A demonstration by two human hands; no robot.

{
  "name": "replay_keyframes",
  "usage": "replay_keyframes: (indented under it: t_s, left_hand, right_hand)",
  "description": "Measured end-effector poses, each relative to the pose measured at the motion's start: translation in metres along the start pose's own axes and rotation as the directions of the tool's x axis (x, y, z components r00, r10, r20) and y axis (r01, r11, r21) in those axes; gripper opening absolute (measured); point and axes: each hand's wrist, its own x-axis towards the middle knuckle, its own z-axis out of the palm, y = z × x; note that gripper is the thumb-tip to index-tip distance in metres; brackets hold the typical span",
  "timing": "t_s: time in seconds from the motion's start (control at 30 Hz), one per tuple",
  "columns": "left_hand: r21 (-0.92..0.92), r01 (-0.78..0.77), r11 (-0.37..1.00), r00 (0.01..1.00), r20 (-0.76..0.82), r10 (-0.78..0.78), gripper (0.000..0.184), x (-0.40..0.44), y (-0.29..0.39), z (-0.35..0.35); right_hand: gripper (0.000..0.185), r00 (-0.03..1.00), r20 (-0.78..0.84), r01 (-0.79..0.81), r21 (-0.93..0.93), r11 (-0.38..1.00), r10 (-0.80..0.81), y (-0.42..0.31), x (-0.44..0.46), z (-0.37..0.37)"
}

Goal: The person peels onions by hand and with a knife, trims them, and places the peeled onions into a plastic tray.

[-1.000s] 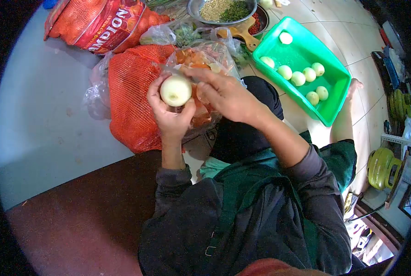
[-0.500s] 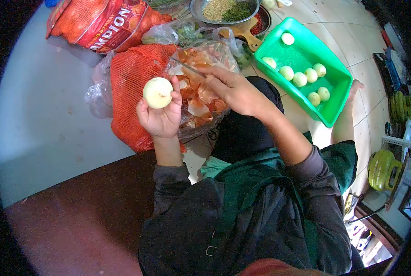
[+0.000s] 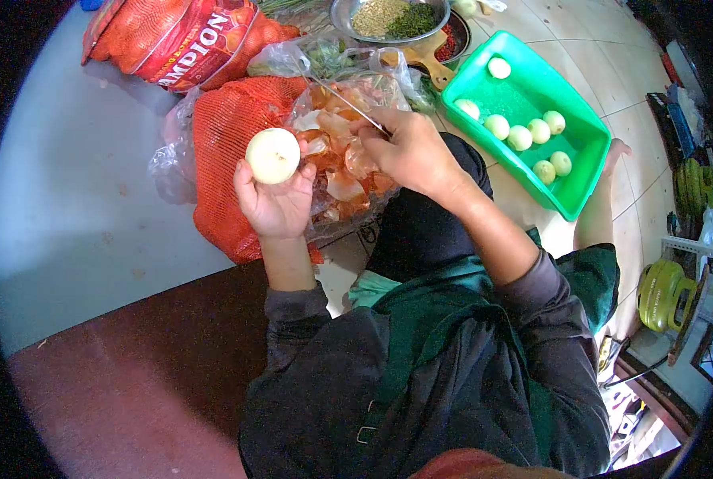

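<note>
A peeled white onion rests in my left hand, its fingers curled around the lower side. My right hand grips a thin knife by its handle, which the fingers mostly hide; the blade points up and left, apart from the onion. Below the blade lies a clear plastic bag of orange onion skins. A red mesh sack stands behind and left of my left hand. Several peeled onions sit in a green basin at the right.
A large red sack of onions is at the top left. Metal bowl with chopped food, a wooden board and bagged greens lie at the top. My knee is below the right hand. A green gas cylinder stands far right.
My left hand has moved left and down with the onion, away from the knife. The right hand has shifted slightly right, and the knife blade now shows clearly.
</note>
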Motion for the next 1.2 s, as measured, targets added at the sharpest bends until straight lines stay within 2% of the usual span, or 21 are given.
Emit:
replay_keyframes:
  t_s: [0.1, 0.13, 0.2, 0.23, 0.33, 0.4, 0.47, 0.5, 0.53, 0.57, 0.6, 0.67, 0.7, 0.8, 0.83, 0.87, 0.93, 1.0, 1.03, 1.17, 1.2]
  left_hand:
    - [0.168, -0.062, 0.984, 0.99, -0.114, 0.082, 0.047, -0.003, -0.003, 0.009]
    - [0.292, -0.075, 0.954, 0.988, -0.111, 0.112, 0.047, -0.004, -0.004, 0.012]
    - [0.521, -0.09, 0.849, 0.982, -0.096, 0.163, 0.051, -0.005, -0.008, 0.018]
    - [0.582, -0.123, 0.804, 0.985, -0.027, 0.17, 0.058, -0.006, -0.013, 0.034]
    - [0.77, -0.129, 0.626, 0.992, 0.095, 0.086, 0.07, -0.008, -0.032, 0.059]
    - [0.702, -0.081, 0.707, 0.996, 0.091, 0.024, 0.074, -0.012, -0.044, 0.06]
    - [0.742, -0.126, 0.659, 0.986, 0.166, 0.003, 0.067, -0.01, -0.052, 0.057]
    - [0.864, -0.164, 0.475, 0.985, 0.171, 0.028, 0.065, -0.008, -0.051, 0.056]
    - [0.944, -0.191, 0.269, 0.982, 0.184, 0.052, 0.063, -0.006, -0.048, 0.053]
    - [0.978, -0.202, 0.047, 0.977, 0.198, 0.072, 0.061, -0.004, -0.044, 0.05]
    - [0.966, -0.25, -0.072, 0.966, 0.254, 0.05, 0.06, 0.0, -0.041, 0.043]
    - [0.89, -0.342, -0.302, 0.935, 0.355, -0.013, 0.058, 0.011, -0.042, 0.023]
    - [0.872, -0.34, -0.351, 0.938, 0.339, -0.066, 0.061, 0.015, -0.045, 0.016]
    - [0.759, -0.291, -0.582, 0.955, 0.27, -0.126, 0.061, 0.022, -0.062, -0.013]
    - [0.767, -0.256, -0.588, 0.966, 0.219, -0.135, 0.063, 0.026, -0.066, -0.017]
    - [0.749, -0.252, -0.613, 0.967, 0.214, -0.135, 0.063, 0.029, -0.069, -0.02]
    - [0.709, -0.24, -0.663, 0.97, 0.204, -0.133, 0.063, 0.032, -0.073, -0.016]
    - [0.693, -0.221, -0.686, 0.975, 0.142, -0.171, 0.062, 0.032, -0.074, -0.007]
    - [0.683, -0.212, -0.699, 0.976, 0.11, -0.188, 0.061, 0.032, -0.074, -0.004]
    - [0.587, -0.293, -0.755, 0.955, 0.209, -0.208, 0.056, 0.036, -0.082, -0.003]
    - [0.588, -0.316, -0.744, 0.948, 0.222, -0.227, 0.055, 0.038, -0.086, -0.007]
  right_hand:
    - [0.035, 1.0, 0.007, -0.013, 0.036, 0.999, 0.013, -0.018, -0.006, -0.006]
    - [0.038, 0.988, -0.036, 0.149, 0.014, 0.989, -0.148, -0.015, -0.008, -0.003]
    - [0.045, 0.886, -0.109, 0.449, -0.052, 0.892, -0.452, -0.006, -0.014, 0.005]
    - [0.056, 0.855, -0.088, 0.513, -0.006, 0.858, -0.512, -0.007, -0.017, 0.007]
    - [0.062, 0.768, -0.116, 0.635, 0.005, 0.773, -0.63, -0.004, -0.024, 0.01]
    - [0.061, 0.787, -0.115, 0.608, -0.018, 0.794, -0.606, 0.011, -0.025, 0.002]
    - [0.058, 0.874, -0.099, 0.483, 0.088, 0.871, -0.475, 0.023, -0.033, -0.013]
    - [0.055, 0.916, -0.16, 0.398, 0.236, 0.886, -0.368, 0.039, -0.036, -0.015]
    - [0.054, 0.977, -0.117, 0.208, 0.403, 0.891, -0.175, 0.042, -0.041, -0.028]
    - [0.056, 0.985, -0.164, 0.116, 0.358, 0.927, -0.06, 0.052, -0.045, -0.04]
    - [0.057, 0.975, -0.215, 0.02, 0.316, 0.949, 0.051, 0.064, -0.045, -0.055]
    - [0.063, 0.89, -0.456, 0.065, 0.144, 0.987, 0.008, 0.1, -0.043, -0.073]
    - [0.065, 0.848, -0.53, 0.003, 0.031, 1.0, 0.014, 0.115, -0.04, -0.08]
    - [0.063, 0.846, -0.531, -0.074, -0.014, 0.997, 0.055, 0.103, -0.039, -0.079]
    - [0.064, 0.877, -0.478, -0.075, -0.052, 0.996, 0.041, 0.091, -0.039, -0.069]
    - [0.07, 0.934, -0.332, -0.115, 0.068, 0.991, 0.131, 0.079, -0.04, -0.059]
    - [0.074, 0.94, -0.303, 0.12, -0.136, 0.983, -0.157, 0.074, -0.031, -0.032]
    - [0.076, 0.925, -0.309, 0.133, -0.284, 0.95, -0.222, 0.076, -0.02, -0.008]
    - [0.058, 0.978, -0.209, -0.029, -0.159, 0.987, -0.005, 0.067, -0.018, -0.008]
    - [0.022, 0.954, -0.291, 0.049, -0.08, 0.996, -0.071, 0.067, 0.003, -0.009]
    - [0.022, 0.952, -0.295, 0.057, -0.077, 0.995, -0.077, 0.068, 0.005, -0.007]
